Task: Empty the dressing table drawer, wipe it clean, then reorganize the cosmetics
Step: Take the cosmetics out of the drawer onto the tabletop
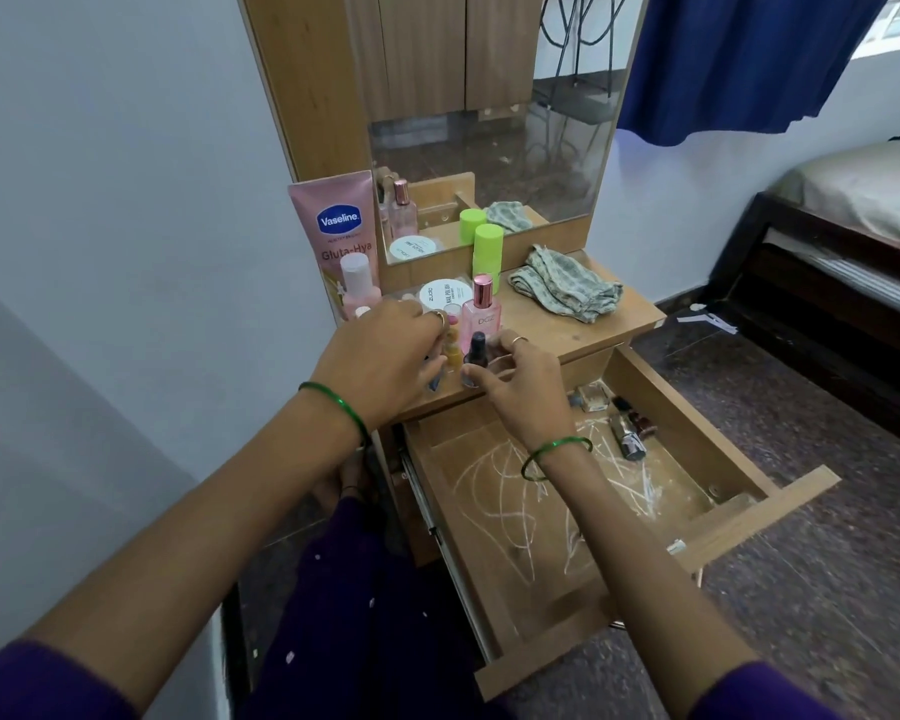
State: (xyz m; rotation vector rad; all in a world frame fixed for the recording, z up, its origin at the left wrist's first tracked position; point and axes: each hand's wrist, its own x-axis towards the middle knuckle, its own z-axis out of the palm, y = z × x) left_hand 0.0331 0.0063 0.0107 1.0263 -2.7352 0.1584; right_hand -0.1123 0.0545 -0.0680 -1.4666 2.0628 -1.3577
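The wooden drawer (pixel 723 444) is pulled open below the dressing table top (pixel 583 324), its floor streaked with white marks. A few small dark bottles (pixel 630 433) lie in its far right corner. My right hand (pixel 520 387) pinches a dark nail polish bottle (pixel 476 350) at the table's front edge. My left hand (pixel 385 356) reaches over small yellow and pink items (pixel 453 345) beside it, fingers curled among them; what it holds is hidden. Behind stand a pink perfume bottle (pixel 481 309), a white round jar (pixel 441 293), a green bottle (pixel 488 257) and a pink Vaseline tube (pixel 341 236).
A crumpled checked cloth (pixel 567 288) lies on the right of the table top. A mirror (pixel 489 122) rises behind it. A bed (pixel 853 226) stands to the right, a blue curtain (pixel 739 59) above. A white wall closes the left side.
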